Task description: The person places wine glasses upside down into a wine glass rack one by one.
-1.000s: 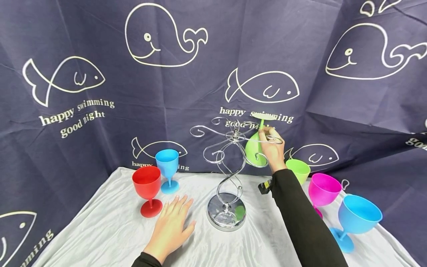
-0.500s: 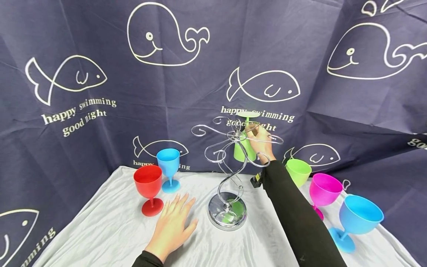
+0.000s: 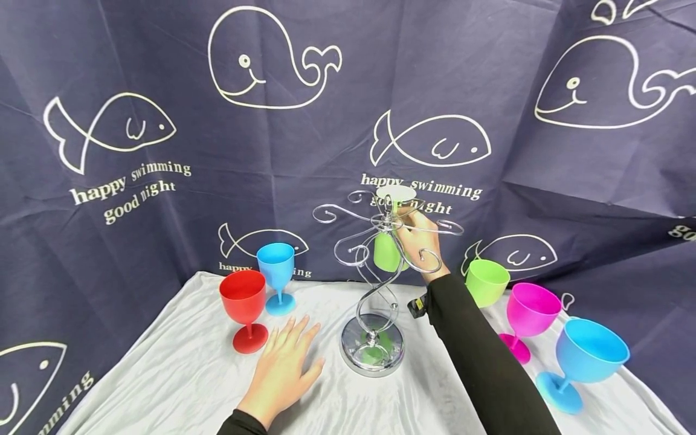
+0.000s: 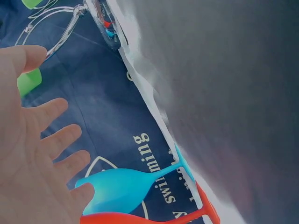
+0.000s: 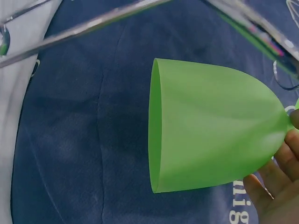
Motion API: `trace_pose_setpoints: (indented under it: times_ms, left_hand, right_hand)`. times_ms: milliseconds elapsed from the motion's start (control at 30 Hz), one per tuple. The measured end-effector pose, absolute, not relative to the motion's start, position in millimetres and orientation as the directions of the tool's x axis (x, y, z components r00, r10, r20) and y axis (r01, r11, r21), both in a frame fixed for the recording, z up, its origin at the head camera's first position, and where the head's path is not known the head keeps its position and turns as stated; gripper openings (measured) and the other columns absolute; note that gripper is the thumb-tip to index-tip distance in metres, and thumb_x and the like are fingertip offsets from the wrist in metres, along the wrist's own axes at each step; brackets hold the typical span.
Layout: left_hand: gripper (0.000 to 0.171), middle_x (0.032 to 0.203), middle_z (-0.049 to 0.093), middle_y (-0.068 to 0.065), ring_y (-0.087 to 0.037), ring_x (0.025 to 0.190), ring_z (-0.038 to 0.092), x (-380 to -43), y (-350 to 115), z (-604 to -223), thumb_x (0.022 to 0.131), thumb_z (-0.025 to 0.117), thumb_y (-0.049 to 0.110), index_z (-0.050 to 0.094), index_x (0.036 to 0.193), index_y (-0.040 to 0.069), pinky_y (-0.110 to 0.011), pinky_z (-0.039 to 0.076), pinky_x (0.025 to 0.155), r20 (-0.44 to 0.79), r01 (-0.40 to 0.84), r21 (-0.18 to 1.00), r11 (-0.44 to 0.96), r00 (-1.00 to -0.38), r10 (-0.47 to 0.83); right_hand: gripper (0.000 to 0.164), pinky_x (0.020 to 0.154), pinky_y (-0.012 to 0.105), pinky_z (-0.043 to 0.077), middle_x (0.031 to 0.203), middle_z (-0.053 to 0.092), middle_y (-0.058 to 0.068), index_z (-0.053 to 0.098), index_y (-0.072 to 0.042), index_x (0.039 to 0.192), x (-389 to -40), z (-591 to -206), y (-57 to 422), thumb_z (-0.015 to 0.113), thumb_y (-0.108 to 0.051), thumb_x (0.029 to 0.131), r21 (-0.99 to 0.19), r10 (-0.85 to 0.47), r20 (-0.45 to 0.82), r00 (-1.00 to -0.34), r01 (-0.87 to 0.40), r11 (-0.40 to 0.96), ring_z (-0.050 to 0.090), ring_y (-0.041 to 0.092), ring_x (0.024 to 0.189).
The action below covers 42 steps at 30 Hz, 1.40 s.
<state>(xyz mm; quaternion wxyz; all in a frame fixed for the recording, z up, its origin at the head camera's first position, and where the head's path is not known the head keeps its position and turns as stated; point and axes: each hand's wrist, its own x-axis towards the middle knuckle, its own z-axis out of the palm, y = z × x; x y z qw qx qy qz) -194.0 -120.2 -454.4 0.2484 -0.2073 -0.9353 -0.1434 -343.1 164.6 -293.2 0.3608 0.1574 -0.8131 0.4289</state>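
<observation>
Head feed reaches me bright, evenly lit, fairly sharp; satin sheen on white tablecloth (image 3: pixel 163 386), mirror reflections in chrome base (image 3: pixel 353 350). Wide lens stretches blue goblet (image 3: pixel 589 350) toward right edge. My left wrist feed: dimmer, cloth in soft grey shade, darkest at right. Right wrist feed: hazy, near rods (image 5: pixel 86 29) blurred, pale sheen on green goblet (image 5: pixel 215 126).

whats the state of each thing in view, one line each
held green goblet, upside down
right hand, holding that goblet by its stem
left hand, fingers spread, holding nothing
metal rack, standing upright
red goblet, upright
left blue goblet, upright
right blue goblet, upright
magenta goblet, upright
other green goblet, mouth up, foot hidden
white cloth, spread out, wrinkled
dark blue backdrop, hanging, creased
</observation>
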Motion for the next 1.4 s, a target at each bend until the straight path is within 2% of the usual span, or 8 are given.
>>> trace_pose_setpoints:
  times_ms: [200, 267, 433, 733, 833, 1133, 1267, 1400]
  left_hand:
    - [0.056, 0.145, 0.054, -0.012, -0.039, 0.136, 0.046, -194, -120, -453, 0.088, 0.070, 0.037, 0.060, 0.138, 0.015, -0.062, 0.030, 0.112, 0.518, 0.456, 0.176, 0.872, -0.796, 0.312]
    - [0.056, 0.145, 0.054, -0.012, -0.039, 0.135, 0.046, -193, -120, -452, 0.087, 0.071, 0.037, 0.060, 0.138, 0.015, -0.062, 0.030, 0.112, 0.522, 0.458, 0.178, 0.871, -0.794, 0.311]
    - [0.056, 0.143, 0.055, -0.013, -0.039, 0.134, 0.048, -193, -120, -455, 0.086, 0.071, 0.038, 0.061, 0.137, 0.014, -0.062, 0.031, 0.111, 0.538, 0.468, 0.173, 0.867, -0.782, 0.315]
    - [0.056, 0.143, 0.055, -0.012, -0.039, 0.134, 0.048, -193, -120, -456, 0.086, 0.072, 0.037, 0.061, 0.136, 0.014, -0.062, 0.032, 0.111, 0.529, 0.465, 0.163, 0.870, -0.786, 0.321]
    - [0.057, 0.144, 0.055, -0.012, -0.039, 0.134, 0.047, -193, -120, -455, 0.086, 0.072, 0.038, 0.061, 0.137, 0.014, -0.062, 0.032, 0.111, 0.518, 0.462, 0.170, 0.870, -0.793, 0.320]
    - [0.059, 0.145, 0.054, -0.012, -0.039, 0.135, 0.046, -193, -121, -455, 0.086, 0.072, 0.039, 0.060, 0.138, 0.015, -0.062, 0.031, 0.112, 0.505, 0.456, 0.179, 0.872, -0.803, 0.316]
    - [0.057, 0.143, 0.055, -0.013, -0.039, 0.134, 0.047, -193, -121, -455, 0.086, 0.072, 0.037, 0.061, 0.137, 0.014, -0.062, 0.032, 0.111, 0.526, 0.467, 0.170, 0.868, -0.788, 0.321]
    - [0.056, 0.144, 0.055, -0.013, -0.039, 0.135, 0.047, -194, -121, -454, 0.087, 0.071, 0.036, 0.061, 0.137, 0.013, -0.061, 0.032, 0.111, 0.533, 0.471, 0.159, 0.868, -0.781, 0.326]
  right_hand:
    - [0.015, 0.086, 0.041, 0.052, 0.101, 0.074, 0.013, 0.070, -0.004, 0.103, -339, -293, 172, 0.062, -0.015, 0.096, -0.564, 0.092, 0.752, -0.653, -0.565, 0.602, 0.069, 0.028, 0.095]
    - [0.018, 0.088, 0.041, 0.050, 0.103, 0.074, 0.012, 0.070, -0.005, 0.102, -338, -292, 176, 0.061, -0.020, 0.098, -0.593, 0.113, 0.731, -0.673, -0.546, 0.592, 0.068, 0.028, 0.098]
    - [0.028, 0.092, 0.040, 0.046, 0.112, 0.072, 0.010, 0.068, -0.010, 0.111, -337, -292, 187, 0.054, -0.033, 0.102, -0.673, 0.146, 0.638, -0.756, -0.455, 0.584, 0.065, 0.026, 0.105]
    - [0.027, 0.095, 0.041, 0.046, 0.115, 0.072, 0.012, 0.069, -0.010, 0.111, -345, -297, 191, 0.058, -0.032, 0.100, -0.691, 0.148, 0.604, -0.783, -0.422, 0.587, 0.065, 0.028, 0.109]
    - [0.024, 0.093, 0.041, 0.048, 0.111, 0.073, 0.013, 0.069, -0.008, 0.109, -348, -300, 190, 0.059, -0.028, 0.100, -0.669, 0.117, 0.630, -0.767, -0.460, 0.584, 0.067, 0.029, 0.105]
    - [0.016, 0.083, 0.040, 0.051, 0.100, 0.074, 0.013, 0.071, -0.003, 0.102, -352, -307, 183, 0.064, -0.017, 0.098, -0.557, 0.053, 0.748, -0.661, -0.583, 0.592, 0.068, 0.029, 0.093]
    - [0.016, 0.085, 0.040, 0.052, 0.102, 0.073, 0.016, 0.070, 0.000, 0.104, -352, -309, 181, 0.064, -0.013, 0.097, -0.545, 0.036, 0.755, -0.655, -0.596, 0.589, 0.068, 0.030, 0.094]
    - [0.016, 0.088, 0.041, 0.052, 0.105, 0.072, 0.018, 0.068, 0.002, 0.107, -350, -309, 179, 0.062, -0.008, 0.096, -0.570, 0.028, 0.737, -0.676, -0.599, 0.563, 0.066, 0.032, 0.097]
